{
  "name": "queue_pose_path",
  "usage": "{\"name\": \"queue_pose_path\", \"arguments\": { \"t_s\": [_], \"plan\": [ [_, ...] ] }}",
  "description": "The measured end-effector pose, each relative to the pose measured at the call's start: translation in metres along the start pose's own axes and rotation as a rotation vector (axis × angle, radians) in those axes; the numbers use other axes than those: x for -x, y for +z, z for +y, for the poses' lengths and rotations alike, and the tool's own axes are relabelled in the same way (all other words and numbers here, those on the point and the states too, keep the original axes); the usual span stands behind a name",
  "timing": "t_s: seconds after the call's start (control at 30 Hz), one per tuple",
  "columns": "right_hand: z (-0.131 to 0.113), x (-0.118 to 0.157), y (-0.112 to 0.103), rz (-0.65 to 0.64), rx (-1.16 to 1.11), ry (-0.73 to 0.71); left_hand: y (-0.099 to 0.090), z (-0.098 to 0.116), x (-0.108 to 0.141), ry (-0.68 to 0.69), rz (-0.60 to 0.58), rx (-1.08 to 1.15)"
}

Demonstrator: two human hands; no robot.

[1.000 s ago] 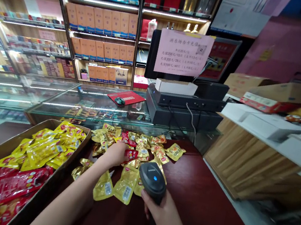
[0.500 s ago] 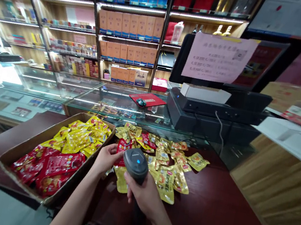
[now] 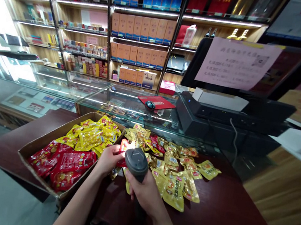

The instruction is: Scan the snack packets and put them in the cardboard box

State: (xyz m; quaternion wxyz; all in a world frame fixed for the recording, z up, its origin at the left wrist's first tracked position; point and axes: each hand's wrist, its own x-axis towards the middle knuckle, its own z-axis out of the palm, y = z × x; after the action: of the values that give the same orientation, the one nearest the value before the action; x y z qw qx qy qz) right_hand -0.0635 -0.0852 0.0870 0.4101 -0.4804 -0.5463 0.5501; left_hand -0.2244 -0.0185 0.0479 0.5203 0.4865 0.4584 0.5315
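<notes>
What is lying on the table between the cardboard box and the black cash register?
In the head view, a loose pile of yellow packets, with a few red ones, covers the table between the box and the register.

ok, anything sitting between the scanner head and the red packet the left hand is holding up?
Nothing visible. The left hand holds the red packet right in front of the scanner gripped by the right hand. A bright glare shows on the packet by the scanner's head. The loose yellow packets lie to the right, on the table.
</notes>
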Motion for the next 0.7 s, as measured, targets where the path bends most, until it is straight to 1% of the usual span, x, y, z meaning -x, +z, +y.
{"name": "queue_pose_path", "arguments": {
  "t_s": [0.13,0.27,0.37,0.47,0.53,0.6,0.7],
  "plan": [
    [0.000,0.001,-0.002,0.013,0.032,-0.016,0.002,0.001,0.000,-0.014,-0.023,0.007],
    [0.000,0.002,-0.005,0.008,0.016,0.013,0.005,-0.002,-0.002,-0.036,0.008,0.047],
    [-0.001,0.003,-0.008,0.005,0.017,0.014,0.006,-0.003,-0.002,-0.037,0.009,0.051],
    [0.001,0.004,-0.010,0.004,0.014,0.016,0.003,0.002,0.001,-0.035,0.030,0.039],
    [0.002,0.004,-0.010,0.005,0.013,0.017,-0.002,0.010,0.006,-0.019,0.074,0.026],
    [0.004,0.002,-0.009,-0.005,0.023,0.013,-0.012,0.022,0.012,0.009,0.126,0.002],
    [0.004,-0.002,-0.006,-0.032,0.063,0.008,-0.036,0.044,0.027,0.046,0.205,-0.040]
  ]
}}
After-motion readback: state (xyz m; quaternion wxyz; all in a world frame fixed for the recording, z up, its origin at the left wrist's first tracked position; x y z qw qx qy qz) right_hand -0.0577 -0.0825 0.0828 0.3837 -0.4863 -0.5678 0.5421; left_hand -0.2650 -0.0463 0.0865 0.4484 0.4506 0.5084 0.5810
